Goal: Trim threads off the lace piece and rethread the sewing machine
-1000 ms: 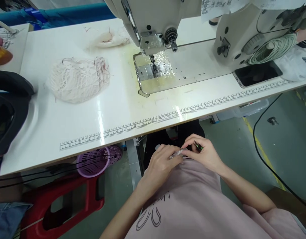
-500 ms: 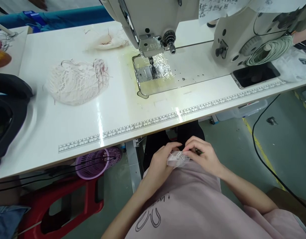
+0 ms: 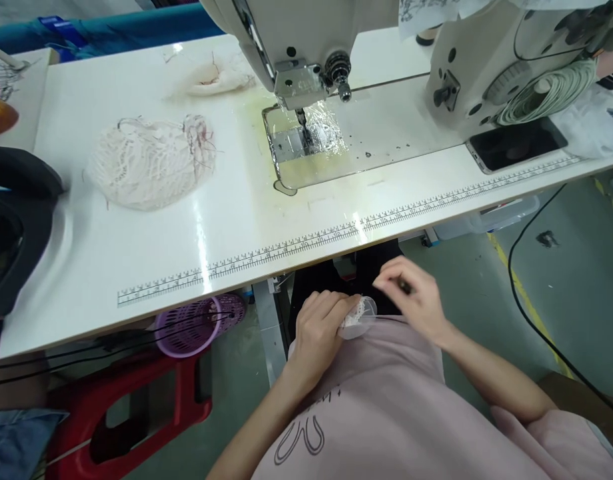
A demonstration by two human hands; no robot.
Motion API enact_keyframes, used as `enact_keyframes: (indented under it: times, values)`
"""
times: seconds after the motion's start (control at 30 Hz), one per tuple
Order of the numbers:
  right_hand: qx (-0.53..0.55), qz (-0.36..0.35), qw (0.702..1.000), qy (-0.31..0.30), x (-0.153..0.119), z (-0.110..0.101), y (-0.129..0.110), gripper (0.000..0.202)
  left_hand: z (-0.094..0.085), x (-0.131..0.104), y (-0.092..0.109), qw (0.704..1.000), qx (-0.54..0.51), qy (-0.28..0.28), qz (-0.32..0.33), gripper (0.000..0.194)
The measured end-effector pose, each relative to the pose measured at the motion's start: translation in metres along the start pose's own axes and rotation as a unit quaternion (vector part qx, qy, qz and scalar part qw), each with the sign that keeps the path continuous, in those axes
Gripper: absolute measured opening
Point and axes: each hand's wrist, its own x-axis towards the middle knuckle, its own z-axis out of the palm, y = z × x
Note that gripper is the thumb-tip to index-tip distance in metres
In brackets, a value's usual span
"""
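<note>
Near my lap, my left hand [image 3: 320, 328] is closed round a small piece of white lace with sheer fabric [image 3: 360, 319]. Its rounded, see-through edge sticks out past the fingers, and the rest is hidden in the hand. My right hand [image 3: 411, 293] is raised a little to the right, apart from the lace, with thumb and forefinger pinched together. Something small and dark [image 3: 404, 286] shows within the curled fingers, too little of it to name.
Ahead is a sewing machine [image 3: 306, 87] on a white table [image 3: 161, 247] with a printed ruler [image 3: 306, 244] along its front edge. A lace pile [image 3: 151, 163] lies left, a phone [image 3: 516, 145] right. Below are a purple basket [image 3: 186, 333] and red stool [image 3: 181, 400].
My right hand has drawn away from the lace, up and to the right. My left hand has turned over more, its back now showing, and keeps hold of the lace.
</note>
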Motion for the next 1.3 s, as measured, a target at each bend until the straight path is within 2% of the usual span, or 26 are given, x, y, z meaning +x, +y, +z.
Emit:
enact_keyframes:
  times: [0.07,0.17,0.23,0.3,0.4,0.5,0.6,0.67,0.73,0.83,0.9,0.97,1.03,1.13,1.17,1.2,1.3]
  values:
    - [0.007,0.058,0.998,0.032,0.003,-0.003,0.002,0.010,0.000,-0.001,-0.001,1.000,0.013,0.012,0.009,0.017]
    - [0.031,0.097,0.993,-0.060,0.002,-0.001,0.003,0.008,-0.002,0.000,-0.002,0.999,0.034,0.014,0.019,0.016]
    - [0.053,0.106,0.988,-0.096,-0.001,0.003,0.002,0.013,-0.002,0.001,-0.003,0.999,0.042,0.014,0.025,0.014]
    - [0.067,0.117,0.987,-0.089,-0.003,0.008,0.001,0.016,-0.002,0.002,-0.003,0.998,0.049,0.019,0.034,0.012]
    - [0.071,0.122,0.988,-0.056,-0.004,0.014,0.000,0.006,-0.002,0.002,-0.003,0.998,0.049,0.027,0.040,0.014]
    - [0.059,0.083,0.994,-0.030,-0.005,0.017,-0.001,0.008,-0.001,0.001,-0.002,0.999,0.031,0.031,0.024,0.017]
    - [0.005,-0.026,0.999,-0.042,-0.008,0.017,-0.003,0.008,0.000,0.001,0.000,0.999,0.015,0.025,0.013,0.012]
    - [-0.045,-0.071,0.996,-0.022,-0.009,0.017,-0.003,0.012,0.000,0.001,0.002,1.000,0.017,0.021,0.014,0.011]
    - [-0.087,-0.090,0.992,0.003,-0.009,0.017,-0.001,0.012,0.001,0.000,0.002,1.000,0.016,0.020,0.014,0.013]
    - [-0.129,-0.125,0.984,0.002,-0.008,0.017,0.002,0.013,0.003,-0.001,0.003,1.000,-0.006,0.027,0.014,0.014]
    - [-0.141,-0.124,0.982,0.023,-0.007,0.016,0.002,0.014,0.004,-0.003,0.003,0.999,-0.010,0.035,0.020,0.016]
    - [-0.125,-0.129,0.984,0.000,-0.005,0.013,-0.001,0.014,0.005,-0.005,0.002,0.999,0.003,0.044,0.024,0.017]
    - [-0.094,-0.111,0.989,0.007,-0.002,0.007,-0.004,0.013,0.005,-0.006,0.000,0.998,0.019,0.060,0.025,0.019]
    - [-0.062,-0.006,0.991,0.119,0.002,-0.006,-0.007,0.011,0.005,-0.006,-0.004,0.996,0.019,0.087,0.025,0.024]
    - [-0.056,0.018,0.991,0.120,0.002,-0.010,-0.006,0.012,0.004,-0.006,-0.004,0.996,0.006,0.085,0.020,0.025]
    - [-0.047,0.025,0.995,0.087,0.001,-0.012,-0.005,0.012,0.004,-0.005,-0.005,0.997,-0.015,0.074,0.010,0.025]
    - [0.010,0.012,0.997,-0.077,-0.007,-0.008,-0.003,0.014,0.001,-0.001,-0.003,0.990,-0.130,0.021,-0.056,0.016]
